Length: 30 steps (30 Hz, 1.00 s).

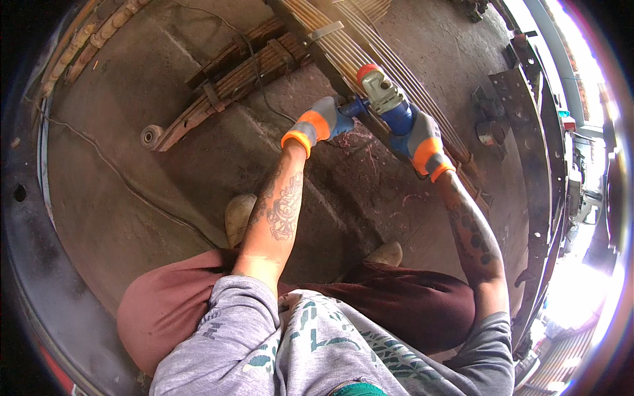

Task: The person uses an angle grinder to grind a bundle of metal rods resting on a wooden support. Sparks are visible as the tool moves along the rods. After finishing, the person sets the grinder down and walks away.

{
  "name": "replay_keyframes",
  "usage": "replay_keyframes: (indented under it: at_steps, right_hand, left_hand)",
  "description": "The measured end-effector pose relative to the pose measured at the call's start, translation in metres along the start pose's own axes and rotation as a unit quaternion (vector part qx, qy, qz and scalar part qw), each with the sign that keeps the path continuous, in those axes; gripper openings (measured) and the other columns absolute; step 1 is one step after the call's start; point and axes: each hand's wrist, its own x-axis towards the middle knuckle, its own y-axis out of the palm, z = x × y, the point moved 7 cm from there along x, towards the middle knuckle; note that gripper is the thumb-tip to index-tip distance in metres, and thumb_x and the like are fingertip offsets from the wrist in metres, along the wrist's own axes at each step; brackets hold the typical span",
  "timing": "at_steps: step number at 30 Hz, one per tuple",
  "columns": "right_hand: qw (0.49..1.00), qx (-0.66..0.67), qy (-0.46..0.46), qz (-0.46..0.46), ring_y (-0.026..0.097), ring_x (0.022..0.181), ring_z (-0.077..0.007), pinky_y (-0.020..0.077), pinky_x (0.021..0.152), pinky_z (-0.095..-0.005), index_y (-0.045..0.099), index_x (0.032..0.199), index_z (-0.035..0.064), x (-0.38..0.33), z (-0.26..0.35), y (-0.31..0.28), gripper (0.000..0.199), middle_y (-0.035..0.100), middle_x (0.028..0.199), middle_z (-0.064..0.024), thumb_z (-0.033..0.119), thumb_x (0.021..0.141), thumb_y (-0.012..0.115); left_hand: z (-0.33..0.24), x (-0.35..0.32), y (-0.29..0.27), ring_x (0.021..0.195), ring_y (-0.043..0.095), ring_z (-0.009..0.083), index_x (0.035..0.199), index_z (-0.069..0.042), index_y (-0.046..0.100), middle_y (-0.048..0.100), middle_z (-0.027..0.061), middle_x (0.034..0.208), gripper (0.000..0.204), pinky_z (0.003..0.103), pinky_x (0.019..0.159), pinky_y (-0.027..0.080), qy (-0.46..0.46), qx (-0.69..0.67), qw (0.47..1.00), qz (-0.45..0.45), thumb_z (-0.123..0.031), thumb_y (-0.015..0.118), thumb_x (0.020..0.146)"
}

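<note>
Both my hands are in grey, orange and blue work gloves and hold an angle grinder (387,96) with a blue body, a metal gear head and a red-orange piece at its front. My left hand (320,123) is wrapped round the side handle. Round the blue body closes my right hand (421,142). The grinder is over a long stack of metal leaf springs (403,79) that runs from the top centre down to the right. A metal clamp band (325,30) crosses the stack near its upper end. Whether the grinder's disc touches the metal is hidden.
A second, rusty leaf-spring pack (228,92) with a rolled eye lies on the floor at the upper left. Dark cables (135,188) trail across the floor. A metal frame with holes (538,132) stands along the right, near a short cylindrical piece (489,133). My feet and knees are close in front.
</note>
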Motion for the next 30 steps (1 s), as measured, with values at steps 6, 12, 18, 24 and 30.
replay_keyframes:
  at_steps: [6,12,18,24,30]
  right_hand:
    - [0.999,-0.043,0.006,0.002,0.077,0.091,-0.0284,0.0587,0.086,-0.0401,0.073,0.121,0.0060,-0.003,-0.004,-0.006,0.053,0.079,0.098,-0.0141,0.021,0.072,0.087]
    - [0.999,-0.015,0.037,0.021,0.076,0.094,-0.0230,0.0584,0.091,-0.0386,0.073,0.123,0.0072,-0.001,-0.011,0.000,0.057,0.080,0.104,-0.0101,0.017,0.070,0.090]
    - [0.999,0.001,0.023,0.022,0.076,0.095,-0.0211,0.0582,0.093,-0.0371,0.073,0.127,0.0083,-0.001,-0.004,-0.001,0.060,0.080,0.106,-0.0092,0.015,0.070,0.090]
    - [1.000,-0.025,-0.001,0.000,0.075,0.089,-0.0193,0.0594,0.087,-0.0374,0.073,0.124,0.0100,0.006,-0.013,0.009,0.057,0.080,0.101,-0.0084,0.022,0.071,0.090]
    - [1.000,-0.004,-0.021,-0.010,0.073,0.082,-0.0172,0.0592,0.083,-0.0362,0.074,0.118,0.0096,0.007,-0.009,0.008,0.050,0.080,0.094,-0.0077,0.023,0.072,0.089]
  left_hand:
    - [-0.003,0.001,0.006,0.102,0.066,0.0556,0.106,-0.004,0.079,0.075,0.0300,0.096,0.037,0.051,0.081,0.056,-0.009,0.014,1.000,0.019,-0.034,0.081,0.084]
    - [-0.005,0.007,0.008,0.097,0.068,0.0530,0.106,-0.007,0.077,0.075,0.0282,0.096,0.033,0.051,0.079,0.056,0.008,0.076,0.997,0.023,-0.035,0.075,0.088]
    - [0.011,0.010,0.009,0.091,0.069,0.0525,0.103,-0.007,0.077,0.075,0.0272,0.093,0.032,0.052,0.076,0.056,-0.024,0.099,0.995,0.016,-0.036,0.072,0.089]
    - [0.018,0.011,0.002,0.089,0.068,0.0528,0.101,0.001,0.078,0.072,0.0307,0.090,0.043,0.047,0.080,0.056,-0.057,0.079,0.995,0.008,-0.038,0.083,0.083]
    - [0.008,0.001,-0.012,0.069,0.070,0.0380,0.091,-0.002,0.079,0.075,0.0223,0.077,0.047,0.046,0.071,0.055,-0.011,0.039,0.999,-0.024,-0.048,0.083,0.086]
